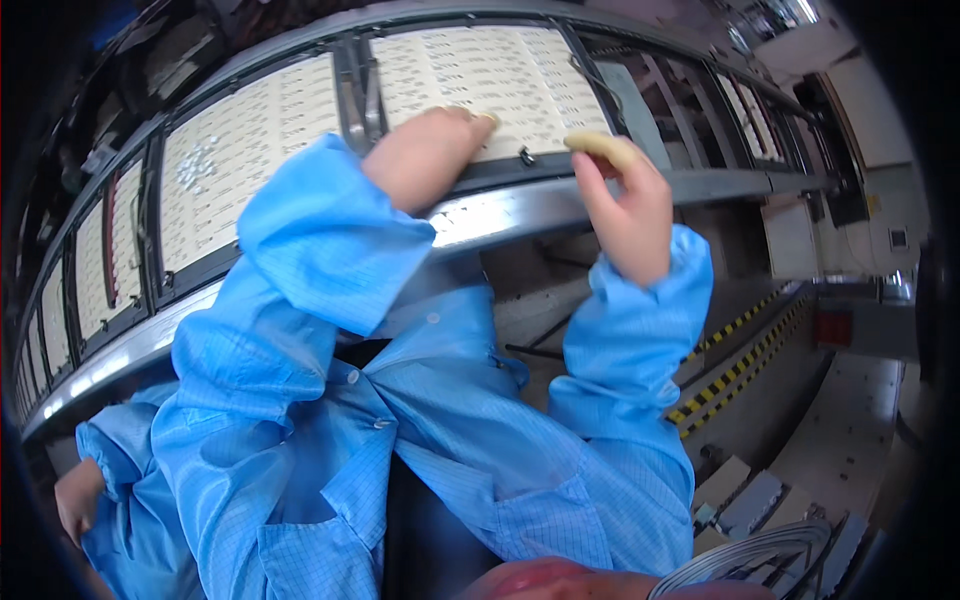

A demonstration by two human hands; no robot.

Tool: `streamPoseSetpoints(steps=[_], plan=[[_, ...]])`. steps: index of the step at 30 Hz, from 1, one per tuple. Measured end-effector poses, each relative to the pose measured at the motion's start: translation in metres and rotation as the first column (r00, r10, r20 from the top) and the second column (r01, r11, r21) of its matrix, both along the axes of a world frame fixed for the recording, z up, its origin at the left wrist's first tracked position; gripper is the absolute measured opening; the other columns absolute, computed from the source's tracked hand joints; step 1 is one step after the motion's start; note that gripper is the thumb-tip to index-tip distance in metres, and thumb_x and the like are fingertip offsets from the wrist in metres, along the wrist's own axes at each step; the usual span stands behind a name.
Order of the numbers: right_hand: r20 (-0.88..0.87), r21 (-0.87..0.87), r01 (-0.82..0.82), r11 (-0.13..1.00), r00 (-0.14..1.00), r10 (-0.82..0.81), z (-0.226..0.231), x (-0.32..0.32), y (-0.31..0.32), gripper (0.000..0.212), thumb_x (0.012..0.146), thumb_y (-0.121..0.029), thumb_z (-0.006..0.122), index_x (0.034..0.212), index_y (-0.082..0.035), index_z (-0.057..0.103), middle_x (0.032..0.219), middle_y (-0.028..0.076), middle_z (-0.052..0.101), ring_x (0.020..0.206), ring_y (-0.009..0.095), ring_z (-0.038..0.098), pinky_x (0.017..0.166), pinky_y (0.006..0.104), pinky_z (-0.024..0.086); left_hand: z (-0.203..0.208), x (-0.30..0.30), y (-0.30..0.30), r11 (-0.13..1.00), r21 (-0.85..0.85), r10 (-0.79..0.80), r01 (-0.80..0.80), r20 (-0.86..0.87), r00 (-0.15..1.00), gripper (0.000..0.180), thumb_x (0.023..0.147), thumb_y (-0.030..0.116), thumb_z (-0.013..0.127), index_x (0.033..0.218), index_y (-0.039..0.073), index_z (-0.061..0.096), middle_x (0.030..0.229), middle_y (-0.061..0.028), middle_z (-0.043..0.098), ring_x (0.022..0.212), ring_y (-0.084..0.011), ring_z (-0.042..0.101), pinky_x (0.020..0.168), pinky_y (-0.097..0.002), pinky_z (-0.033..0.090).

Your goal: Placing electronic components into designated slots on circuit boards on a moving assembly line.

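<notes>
My left hand (428, 152) reaches over a cream circuit-board panel (540, 85) in a black frame. Its fingers are bent together, a pale yellow finger cot on one of them, at the panel's surface; whatever they may grip is hidden. To the right, my right hand (634, 205) hovers by the frame's near right corner. Pale finger cots cover its foremost fingers, and thumb and fingertip come together in a pinch. Anything between them is too small to make out. A small black clip (527, 156) sits on the frame's near edge, between my hands.
A second cream panel (280, 125) at left bears a cluster of small white parts (197, 165). Both framed panels lie along a metal rail (510, 210). A co-worker's hand (78, 500) shows at lower left. Yellow-black striped tape (725, 385) marks the floor at right.
</notes>
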State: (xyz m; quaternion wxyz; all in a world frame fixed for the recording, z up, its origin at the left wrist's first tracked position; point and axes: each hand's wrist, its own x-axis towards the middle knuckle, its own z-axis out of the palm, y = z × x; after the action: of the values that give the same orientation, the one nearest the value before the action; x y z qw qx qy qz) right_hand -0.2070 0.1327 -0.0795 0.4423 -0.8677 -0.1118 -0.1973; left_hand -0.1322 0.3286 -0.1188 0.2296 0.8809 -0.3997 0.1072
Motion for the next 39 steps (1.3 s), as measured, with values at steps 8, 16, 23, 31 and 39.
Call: streamPoseSetpoints(steps=[8, 16, 23, 31, 39], plan=[[0.523, 0.543, -0.802, -0.249, 0.09, 0.848, 0.058, -0.06, 0.123, 0.021, 0.09, -0.015, 0.041, 0.093, -0.001, 0.057, 0.072, 0.015, 0.057, 0.059, 0.029, 0.052, 0.061, 0.0379, 0.046, 0.017, -0.005, 0.001, 0.983, 0.18, 0.007, 0.015, -0.12, 0.993, 0.017, 0.077, 0.014, 0.056, 0.088, 0.001, 0.061, 0.087, -0.0154, 0.057, 0.081, -0.0331, 0.057, 0.073, -0.0391, 0.047], [0.899, 0.3, -0.58, -0.757, -0.094, 0.428, 0.064, -0.046, 0.145, 0.021, 0.083, 0.007, 0.041, 0.102, 0.015, 0.045, 0.087, 0.022, 0.053, 0.068, 0.028, 0.055, 0.052, 0.0342, 0.047, 0.046, 0.053, 0.075, 0.981, 0.086, 0.183, -0.171, -0.162, 0.97, 0.021, 0.076, 0.016, 0.059, 0.09, 0.001, 0.063, 0.086, -0.018, 0.062, 0.082, -0.0324, 0.059, 0.075, -0.0375, 0.046], [0.817, 0.493, -0.612, -0.619, 0.08, 0.572, 0.066, -0.049, 0.126, 0.02, 0.085, 0.001, 0.04, 0.101, 0.011, 0.047, 0.082, 0.02, 0.054, 0.064, 0.027, 0.053, 0.053, 0.0351, 0.046, 0.033, 0.17, 0.148, 0.729, 0.043, 0.685, -0.684, -0.075, 0.725, 0.03, 0.079, 0.031, 0.062, 0.093, 0.005, 0.066, 0.092, -0.0143, 0.064, 0.088, -0.0281, 0.061, 0.08, -0.036, 0.045], [0.736, 0.629, -0.595, -0.501, 0.249, 0.629, 0.07, -0.043, 0.107, 0.021, 0.088, -0.007, 0.038, 0.1, 0.005, 0.049, 0.076, 0.017, 0.054, 0.059, 0.026, 0.051, 0.053, 0.0361, 0.044, 0.017, 0.225, 0.138, 0.412, 0.319, 0.908, -0.854, -0.059, 0.416, 0.047, 0.078, 0.04, 0.062, 0.105, 0.001, 0.06, 0.101, -0.0174, 0.062, 0.092, -0.031, 0.06, 0.078, -0.0382, 0.046], [0.675, 0.714, -0.539, -0.447, 0.36, 0.644, 0.075, -0.037, 0.092, 0.022, 0.09, -0.014, 0.037, 0.099, 0.0, 0.051, 0.07, 0.014, 0.055, 0.054, 0.025, 0.049, 0.053, 0.0371, 0.043, 0.055, 0.204, 0.137, 0.478, 0.351, 0.877, -0.805, -0.148, 0.456, 0.049, 0.081, 0.04, 0.058, 0.11, 0.001, 0.055, 0.108, -0.0188, 0.056, 0.094, -0.0326, 0.058, 0.082, -0.039, 0.045]])
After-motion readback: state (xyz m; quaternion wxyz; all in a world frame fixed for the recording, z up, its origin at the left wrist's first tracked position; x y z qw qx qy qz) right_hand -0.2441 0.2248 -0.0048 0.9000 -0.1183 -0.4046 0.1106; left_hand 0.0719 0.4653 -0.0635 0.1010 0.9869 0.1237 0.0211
